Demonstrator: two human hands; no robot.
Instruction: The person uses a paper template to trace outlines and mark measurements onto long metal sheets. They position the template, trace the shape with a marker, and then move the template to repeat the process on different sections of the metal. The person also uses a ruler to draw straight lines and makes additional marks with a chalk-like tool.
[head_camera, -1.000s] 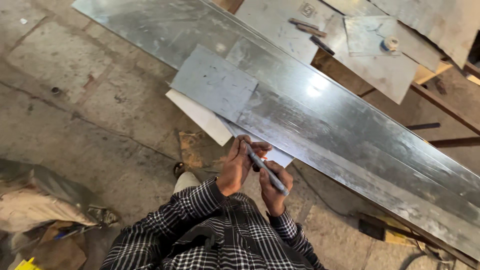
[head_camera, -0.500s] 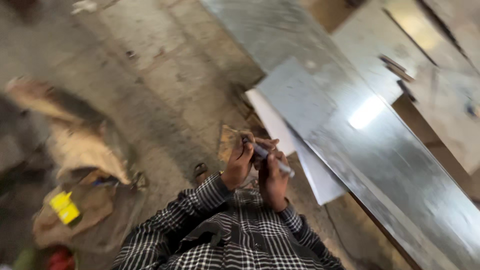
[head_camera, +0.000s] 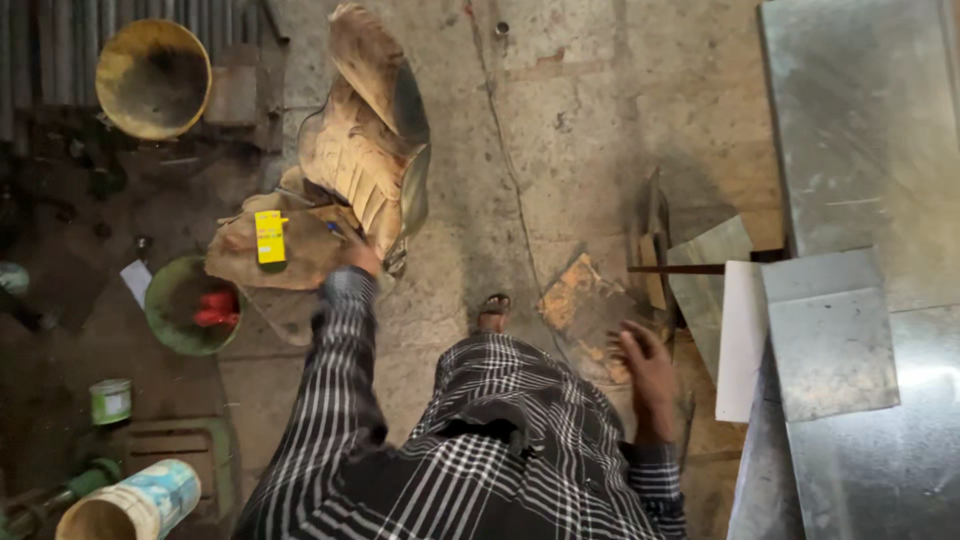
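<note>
My left hand is stretched out to the left, at the edge of a brown paper sheet on the floor. It looks closed around a small marker with a blue end. A yellow box lies on that paper, and a crumpled tan sack is just beyond the hand. My right hand hangs at my right side with fingers apart and nothing in it. It is above a rusty scrap and left of the white board and small metal sheet.
Large galvanised sheets fill the right side. On the left are a green bowl with red items, a yellow basin, a green can and a paint bucket. My sandalled foot stands on the concrete floor.
My view has swung left, away from the metal sheets. My hands, together on the marker before, have parted: the left has reached out to the brown paper and the right has dropped, empty.
</note>
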